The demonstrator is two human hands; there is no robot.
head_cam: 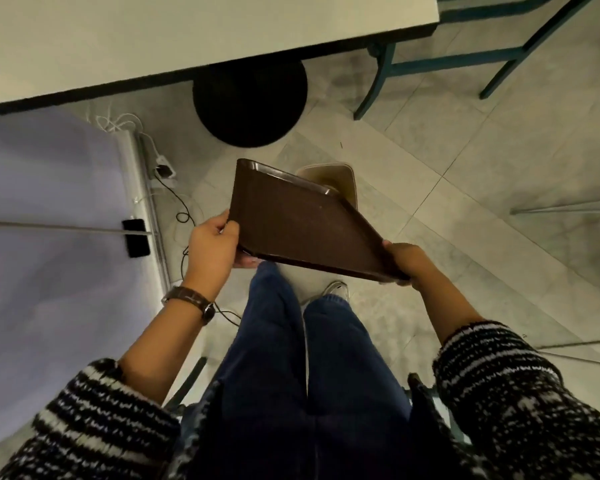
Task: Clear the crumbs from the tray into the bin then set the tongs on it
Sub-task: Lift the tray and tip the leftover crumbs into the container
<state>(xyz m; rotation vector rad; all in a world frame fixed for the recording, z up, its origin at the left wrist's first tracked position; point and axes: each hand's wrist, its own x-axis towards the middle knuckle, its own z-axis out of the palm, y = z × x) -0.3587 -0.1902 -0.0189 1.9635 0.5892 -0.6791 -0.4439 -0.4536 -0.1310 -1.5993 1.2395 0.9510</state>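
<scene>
I hold a dark brown tray (291, 223) tilted over the floor, its far edge dipping toward a small beige bin (343, 178) that stands on the tiles. My left hand (212, 244) grips the tray's near left corner. Its near right corner is clasped by my right hand (404, 261). A pale speck shows on the tray's surface. The tray covers part of the bin's opening. No tongs are in view.
A white table (153, 39) with a black round base (250, 102) is ahead. Teal chair legs (430, 64) stand at the upper right. A white panel, cables and a black phone (137, 237) lie to the left. My legs are below the tray.
</scene>
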